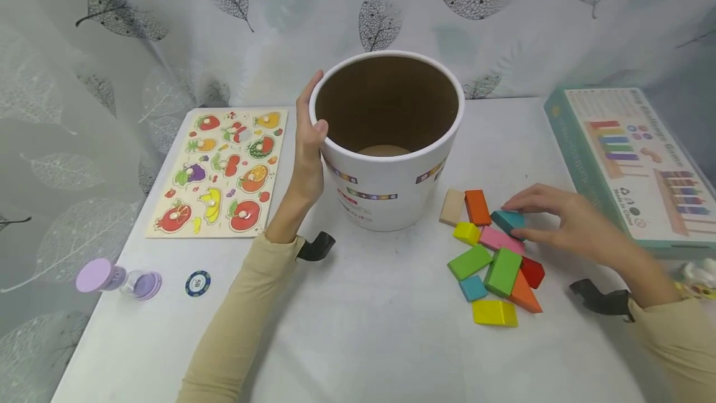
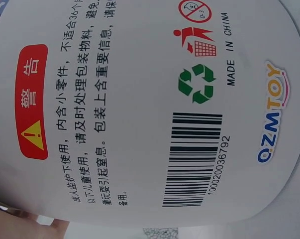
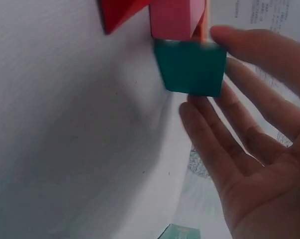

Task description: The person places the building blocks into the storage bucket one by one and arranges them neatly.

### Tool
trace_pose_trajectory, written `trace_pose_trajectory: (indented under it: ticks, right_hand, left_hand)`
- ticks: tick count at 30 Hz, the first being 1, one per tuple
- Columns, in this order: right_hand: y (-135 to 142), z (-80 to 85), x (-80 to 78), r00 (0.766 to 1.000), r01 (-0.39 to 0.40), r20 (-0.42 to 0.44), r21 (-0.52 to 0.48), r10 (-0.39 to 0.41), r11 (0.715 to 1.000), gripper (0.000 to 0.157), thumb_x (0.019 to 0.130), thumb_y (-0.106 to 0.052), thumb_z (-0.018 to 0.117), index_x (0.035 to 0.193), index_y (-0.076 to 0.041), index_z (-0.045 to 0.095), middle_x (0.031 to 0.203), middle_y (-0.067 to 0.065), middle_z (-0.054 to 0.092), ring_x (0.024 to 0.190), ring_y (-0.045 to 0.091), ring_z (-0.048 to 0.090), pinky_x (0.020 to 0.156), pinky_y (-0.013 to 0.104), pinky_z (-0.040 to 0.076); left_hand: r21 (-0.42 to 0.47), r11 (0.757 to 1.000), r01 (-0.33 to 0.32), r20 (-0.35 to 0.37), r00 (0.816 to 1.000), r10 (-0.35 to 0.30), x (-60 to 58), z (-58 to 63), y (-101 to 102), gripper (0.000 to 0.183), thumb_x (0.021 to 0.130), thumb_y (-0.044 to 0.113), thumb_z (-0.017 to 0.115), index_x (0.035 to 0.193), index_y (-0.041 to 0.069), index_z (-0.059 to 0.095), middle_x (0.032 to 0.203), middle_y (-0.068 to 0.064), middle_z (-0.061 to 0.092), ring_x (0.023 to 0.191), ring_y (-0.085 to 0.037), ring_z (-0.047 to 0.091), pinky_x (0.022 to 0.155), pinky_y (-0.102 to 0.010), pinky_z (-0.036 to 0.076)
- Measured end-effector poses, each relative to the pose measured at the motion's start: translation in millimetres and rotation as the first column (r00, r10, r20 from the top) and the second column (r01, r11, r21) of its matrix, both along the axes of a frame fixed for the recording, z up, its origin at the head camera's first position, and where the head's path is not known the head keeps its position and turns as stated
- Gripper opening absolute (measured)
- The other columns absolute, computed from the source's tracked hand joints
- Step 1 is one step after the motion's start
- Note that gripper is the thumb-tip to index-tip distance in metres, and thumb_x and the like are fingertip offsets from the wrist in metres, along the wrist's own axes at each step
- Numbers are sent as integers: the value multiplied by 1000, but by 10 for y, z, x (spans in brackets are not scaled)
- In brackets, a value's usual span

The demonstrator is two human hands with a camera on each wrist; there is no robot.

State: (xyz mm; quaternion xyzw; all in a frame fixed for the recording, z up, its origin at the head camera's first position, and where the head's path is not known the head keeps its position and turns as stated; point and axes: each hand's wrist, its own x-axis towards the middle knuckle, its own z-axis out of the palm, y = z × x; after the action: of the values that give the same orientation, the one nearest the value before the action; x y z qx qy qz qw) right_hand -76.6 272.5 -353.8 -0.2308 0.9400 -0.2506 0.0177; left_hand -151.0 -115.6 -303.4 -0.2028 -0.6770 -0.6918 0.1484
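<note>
- Hanging onto white tub [image 1: 386, 204] with left hand [image 1: 307, 153]
- Pinching teal block [image 1: 508, 221] with right hand [image 1: 570, 219], pretty narrow grip, right of tub, just beside pink block [image 1: 496, 240]
- Probably mid pick-up, so keep pinch snug and lift clear next

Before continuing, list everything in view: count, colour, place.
curtain: 1, pale grey, back
table: 1, white, underneath
bucket: 1, white, centre
puzzle: 1, multicoloured, back left
hourglass: 1, lilac, left
chip: 1, dark blue, beside hourglass
blocks: 11 visible, mixed colours, right of bucket
box: 1, green and white, right
unclear thing: 1, white and yellow, right edge
wrist cameras: 2, black, wrists
sleeves: 2, tan, front
left grip: 1, bare, bucket's left side
right grip: 1, bare, at teal block
</note>
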Motion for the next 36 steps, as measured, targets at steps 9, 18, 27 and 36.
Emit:
trace_pose_trajectory:
  ticks: [9, 18, 27, 36]
  right_hand:
    - [-18, -23, -16, 999, 23, 23, 39, -24, 999, 40, 71, -7, 85, 107, -18, 72, 102, -5, 69, 92, 12, 65, 74, 15, 52]
    - [-68, 477, -155, 988, 32, -145, -153, -54, 988, 49, 63, 9, 84, 105, -13, 73, 100, -12, 67, 91, -15, 54, 82, -3, 39]
    - [-625, 1361, -470, 943, -301, -314, -670, 108, 679, 38, 70, 18, 74, 107, 21, 63, 109, 13, 70, 99, 22, 64, 91, 18, 51]
    - [-1152, 1468, -695, 934, -333, -325, -640, 149, 692, 35, 75, 12, 74, 110, 9, 69, 109, 3, 68, 105, 21, 60, 92, 17, 51]
  left_hand:
    - [1, 1000, -2, -18, 1000, 2, -9, -17, 1, 103, 77, 77, 46, 154, 13, 22, 148, -6, 38, 132, -23, 41, 109, -52, 36]
    - [3, 1000, -5, 0, 1000, 5, -8, -1, 4, 110, 73, 82, 47, 154, 12, 22, 150, -8, 36, 133, -23, 40, 111, -51, 35]
    - [1, 1000, -12, -2, 1000, 12, -22, 4, 1, 112, 72, 84, 46, 153, 11, 22, 149, -10, 37, 132, -24, 40, 110, -51, 35]
    - [8, 1000, -5, -6, 1000, 5, -11, -9, 6, 109, 74, 82, 47, 153, 12, 22, 149, -9, 37, 132, -23, 41, 111, -51, 34]
